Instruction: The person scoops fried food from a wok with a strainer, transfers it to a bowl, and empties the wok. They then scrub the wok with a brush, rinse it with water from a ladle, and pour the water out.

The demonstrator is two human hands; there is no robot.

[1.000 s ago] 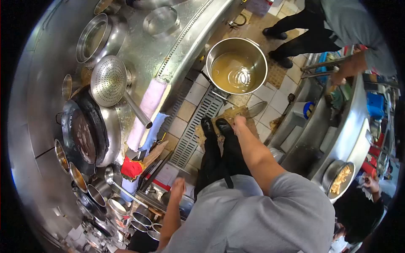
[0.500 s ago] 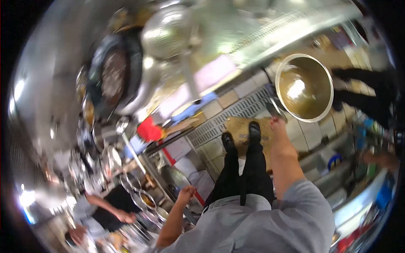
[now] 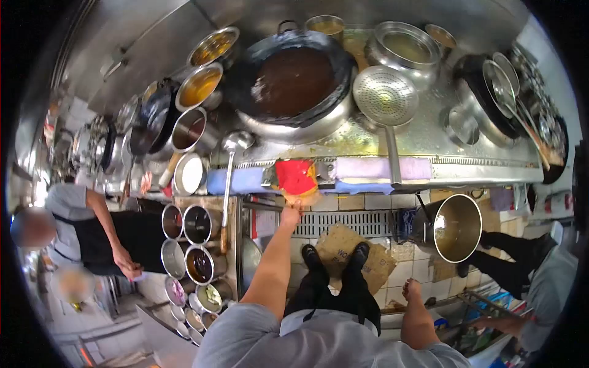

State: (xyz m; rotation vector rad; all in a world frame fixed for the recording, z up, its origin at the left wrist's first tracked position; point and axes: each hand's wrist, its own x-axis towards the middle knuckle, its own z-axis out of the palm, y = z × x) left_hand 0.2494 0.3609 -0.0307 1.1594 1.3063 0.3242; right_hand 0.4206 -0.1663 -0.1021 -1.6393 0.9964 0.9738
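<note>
Forward from beside the person's body, the left hand (image 3: 293,213) has moved to the worktop (image 3: 448,150) edge, while the right hand (image 3: 412,289) has drawn back from near the large pot (image 3: 426,232). A red cloth (image 3: 294,176) lies at that edge between a blue towel (image 3: 236,181) and a lilac towel (image 3: 377,167); the left hand meets the tan part just below it, and I cannot tell whether its fingers pinch anything. Those of the right hand curl inward above the floor, near the pot. Left of the cloth, a long-handled ladle (image 3: 227,190) hangs over the edge.
</note>
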